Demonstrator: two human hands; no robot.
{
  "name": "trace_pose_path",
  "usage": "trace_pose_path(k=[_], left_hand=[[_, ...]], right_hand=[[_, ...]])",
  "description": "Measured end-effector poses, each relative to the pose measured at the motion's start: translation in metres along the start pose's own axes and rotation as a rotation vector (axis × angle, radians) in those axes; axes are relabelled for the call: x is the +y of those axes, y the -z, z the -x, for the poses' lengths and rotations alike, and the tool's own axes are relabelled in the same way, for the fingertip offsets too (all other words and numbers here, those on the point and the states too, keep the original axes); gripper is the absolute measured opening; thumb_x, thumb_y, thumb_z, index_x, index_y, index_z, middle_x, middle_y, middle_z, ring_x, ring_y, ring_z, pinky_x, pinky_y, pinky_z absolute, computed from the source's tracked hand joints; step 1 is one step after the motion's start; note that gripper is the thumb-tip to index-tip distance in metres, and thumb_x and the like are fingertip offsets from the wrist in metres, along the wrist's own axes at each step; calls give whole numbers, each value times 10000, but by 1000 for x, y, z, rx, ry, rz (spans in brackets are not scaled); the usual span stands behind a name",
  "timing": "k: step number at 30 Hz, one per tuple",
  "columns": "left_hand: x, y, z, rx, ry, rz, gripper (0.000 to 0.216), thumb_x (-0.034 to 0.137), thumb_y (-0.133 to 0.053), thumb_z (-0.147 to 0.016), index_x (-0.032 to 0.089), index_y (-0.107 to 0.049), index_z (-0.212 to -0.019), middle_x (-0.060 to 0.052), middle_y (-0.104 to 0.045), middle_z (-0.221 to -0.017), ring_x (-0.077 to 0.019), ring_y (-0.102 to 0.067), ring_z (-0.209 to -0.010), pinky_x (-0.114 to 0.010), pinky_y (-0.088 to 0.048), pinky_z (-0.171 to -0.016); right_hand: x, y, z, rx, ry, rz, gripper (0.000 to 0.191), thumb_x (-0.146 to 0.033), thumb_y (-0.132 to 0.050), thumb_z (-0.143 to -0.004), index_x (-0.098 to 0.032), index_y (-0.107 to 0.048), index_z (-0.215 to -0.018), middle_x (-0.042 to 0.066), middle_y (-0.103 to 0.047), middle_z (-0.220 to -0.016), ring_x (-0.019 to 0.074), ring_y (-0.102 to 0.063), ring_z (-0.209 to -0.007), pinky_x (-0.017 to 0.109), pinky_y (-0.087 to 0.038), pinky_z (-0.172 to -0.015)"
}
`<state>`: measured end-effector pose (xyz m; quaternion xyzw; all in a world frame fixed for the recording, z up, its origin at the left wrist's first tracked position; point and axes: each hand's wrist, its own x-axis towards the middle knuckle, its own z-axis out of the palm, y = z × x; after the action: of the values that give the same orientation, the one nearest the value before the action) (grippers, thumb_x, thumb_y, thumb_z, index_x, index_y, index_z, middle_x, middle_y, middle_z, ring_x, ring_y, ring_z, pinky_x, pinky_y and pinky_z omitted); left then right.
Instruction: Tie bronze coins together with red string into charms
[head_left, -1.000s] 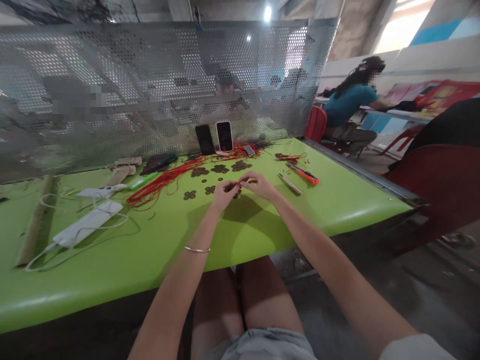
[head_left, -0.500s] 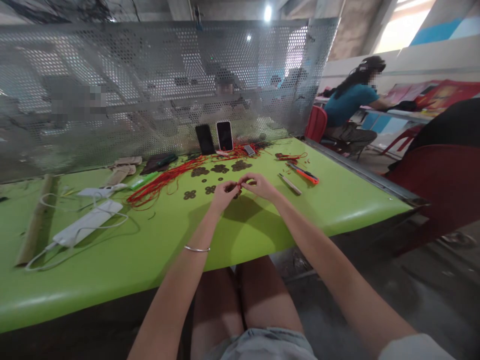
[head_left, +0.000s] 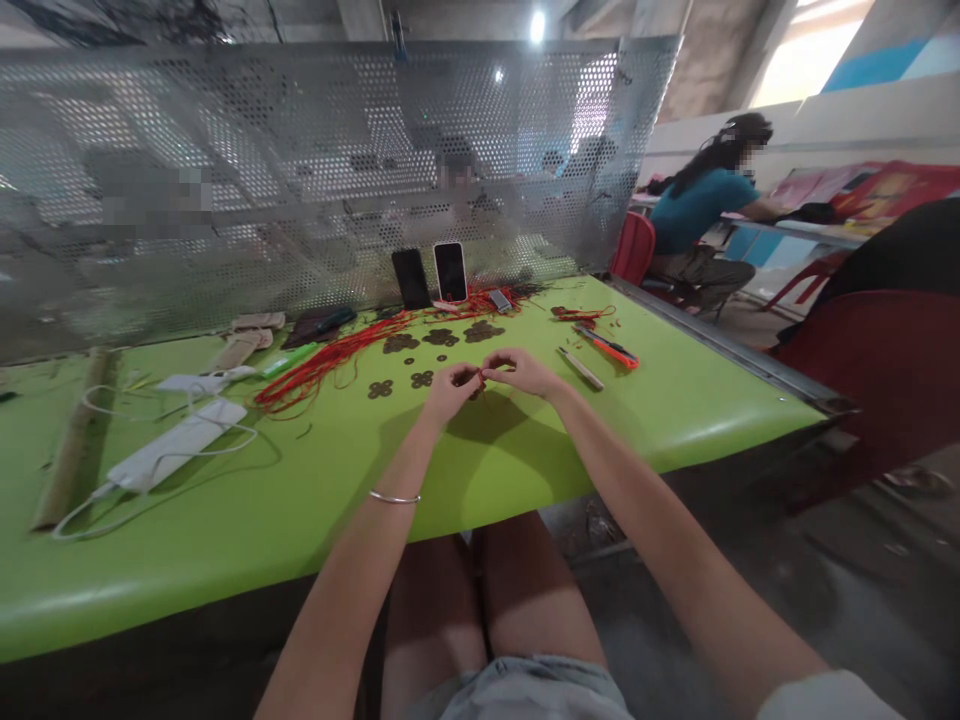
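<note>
My left hand (head_left: 448, 390) and my right hand (head_left: 522, 372) meet above the middle of the green table (head_left: 495, 460). Both pinch a short piece of red string (head_left: 478, 377) with a small dark flower-shaped piece hanging under it, mostly hidden by the fingers. A bundle of red strings (head_left: 330, 360) lies to the left. Several dark flower-shaped pieces (head_left: 439, 338) lie just beyond my hands.
Two phones (head_left: 431, 274) lean on the perforated metal screen (head_left: 315, 170). An orange cutter (head_left: 611, 349) and a slim tool (head_left: 579, 368) lie right of my hands. A white power bank with cable (head_left: 176, 445) sits left. A seated person (head_left: 705, 210) works at the far right.
My hands have stayed together over the same spot, with the fingers shifting slightly on the red string. The rest of the table is unchanged.
</note>
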<state>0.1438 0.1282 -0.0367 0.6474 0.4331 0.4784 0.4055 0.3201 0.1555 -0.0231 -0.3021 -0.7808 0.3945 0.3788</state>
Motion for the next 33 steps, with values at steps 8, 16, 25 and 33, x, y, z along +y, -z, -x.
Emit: trace_pose_path(k=[8,16,25,33], left_hand=[[3,-2,1,18,-57,-52,229,371,-649,-710,144,-651,-742,-4,-598,-583,-87,-502,-507,-221,-407,-505],[9,-3,5,57,-114,-128,215,356,-632,-720,146,-659,-758,-1,-585,-582,-91,-478,-509,-222,-365,-496],[-4,1,0,68,-99,-203,195,341,-612,-729,151,-653,-732,-4,-577,-575,-99,-473,-502,-229,-347,-492],[-9,3,-3,86,-84,-209,184,337,-623,-704,157,-653,-720,-2,-580,-576,-110,-491,-524,-238,-373,-515]], right_hand=[[7,-5,-2,-47,-62,-134,215,-392,-581,-789,-178,-569,-806,22,-586,-803,144,-559,-765,299,-455,-736],[8,-9,-2,-23,-109,-189,159,-346,-513,-836,-194,-558,-855,32,-610,-874,132,-593,-785,282,-492,-716],[13,-7,-6,92,-49,9,170,-330,-636,-769,-193,-682,-859,56,-680,-858,166,-598,-762,315,-457,-711],[12,-7,-4,84,-41,28,220,-371,-663,-736,-168,-646,-816,64,-657,-815,173,-593,-736,322,-456,-704]])
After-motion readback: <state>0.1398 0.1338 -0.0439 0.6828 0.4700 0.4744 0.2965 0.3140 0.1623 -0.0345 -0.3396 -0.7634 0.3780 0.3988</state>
